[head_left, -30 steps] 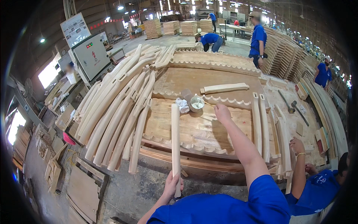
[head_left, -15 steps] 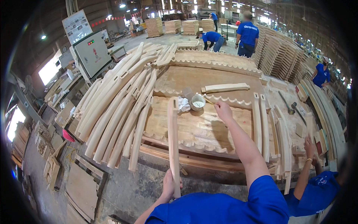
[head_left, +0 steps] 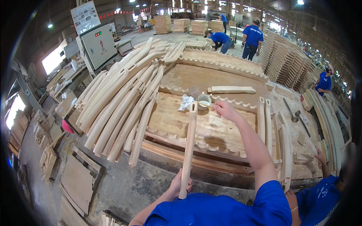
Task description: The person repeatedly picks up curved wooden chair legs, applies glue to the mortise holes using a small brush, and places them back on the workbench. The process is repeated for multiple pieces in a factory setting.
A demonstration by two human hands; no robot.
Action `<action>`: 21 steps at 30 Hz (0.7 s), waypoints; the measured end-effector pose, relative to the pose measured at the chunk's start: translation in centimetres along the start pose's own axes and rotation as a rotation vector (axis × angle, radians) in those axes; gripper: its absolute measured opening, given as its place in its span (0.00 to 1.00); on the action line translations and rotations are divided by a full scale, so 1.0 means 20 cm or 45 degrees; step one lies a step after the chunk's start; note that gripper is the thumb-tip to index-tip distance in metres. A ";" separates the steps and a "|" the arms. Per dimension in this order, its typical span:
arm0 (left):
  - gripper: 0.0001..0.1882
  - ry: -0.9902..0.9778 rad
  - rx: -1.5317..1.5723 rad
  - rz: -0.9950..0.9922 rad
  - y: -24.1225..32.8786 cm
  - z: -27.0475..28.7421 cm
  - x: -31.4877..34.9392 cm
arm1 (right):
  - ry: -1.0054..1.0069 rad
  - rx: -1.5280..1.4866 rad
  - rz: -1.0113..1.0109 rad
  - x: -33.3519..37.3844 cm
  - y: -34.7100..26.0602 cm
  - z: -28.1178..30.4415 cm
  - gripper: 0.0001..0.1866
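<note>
My left hand [head_left: 178,184] is wrapped round the lower end of a long pale wooden furniture leg [head_left: 189,150], which slants up and away from me. A slot is cut through its far end. In my right hand [head_left: 225,110] I pinch a thin yellowish stick [head_left: 206,106], its tip at or just above that slot; contact is too small to tell. Beside the slotted end, a cup [head_left: 204,101] with whitish contents stands on the wooden worktop [head_left: 171,122]. A crumpled white cloth [head_left: 186,102] lies left of the cup.
Many curved wooden legs [head_left: 124,90] are piled at the left. Scalloped rails [head_left: 222,64] cross the worktop, with a short wooden piece [head_left: 232,89] between them. Two mallets [head_left: 294,118] lie at the right, where a co-worker [head_left: 318,196] reaches in. More co-workers [head_left: 252,37] stand farther back.
The leg's slotted end has swung right, in front of the cup. The stick's tip has moved from the cup to that slot. At the right, the co-worker's hand has lowered.
</note>
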State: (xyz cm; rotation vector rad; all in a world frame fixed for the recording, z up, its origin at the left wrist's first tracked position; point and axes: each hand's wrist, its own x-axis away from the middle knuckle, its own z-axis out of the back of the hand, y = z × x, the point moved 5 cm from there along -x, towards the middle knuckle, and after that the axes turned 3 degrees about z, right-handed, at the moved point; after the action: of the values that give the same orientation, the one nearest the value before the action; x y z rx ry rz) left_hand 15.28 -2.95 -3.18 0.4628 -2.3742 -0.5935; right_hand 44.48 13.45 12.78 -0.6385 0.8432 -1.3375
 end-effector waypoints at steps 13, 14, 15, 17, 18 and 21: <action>0.23 0.168 0.000 -0.024 -0.03 0.05 -0.03 | 0.157 0.457 -0.128 -0.04 0.03 0.04 0.14; 0.23 0.166 0.003 -0.035 -0.03 0.05 -0.03 | 0.204 0.515 -0.103 -0.03 0.02 0.02 0.14; 0.23 0.161 0.002 -0.027 -0.03 0.05 -0.03 | 0.297 0.556 -0.049 -0.02 0.03 0.03 0.13; 0.23 0.152 0.000 -0.012 -0.03 0.04 -0.03 | 0.483 0.638 0.061 0.00 0.04 0.04 0.13; 0.23 0.146 0.001 -0.021 -0.03 0.04 -0.03 | 0.521 0.632 0.077 0.00 0.04 0.03 0.11; 0.23 0.144 -0.003 -0.033 -0.03 0.05 -0.04 | 0.627 0.667 0.138 0.01 0.02 0.01 0.08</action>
State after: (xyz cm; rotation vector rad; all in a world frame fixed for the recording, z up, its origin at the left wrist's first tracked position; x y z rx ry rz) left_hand 15.32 -2.78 -4.58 0.5134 -2.2630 -0.5667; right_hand 44.78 13.35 12.53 0.1537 0.8481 -1.5588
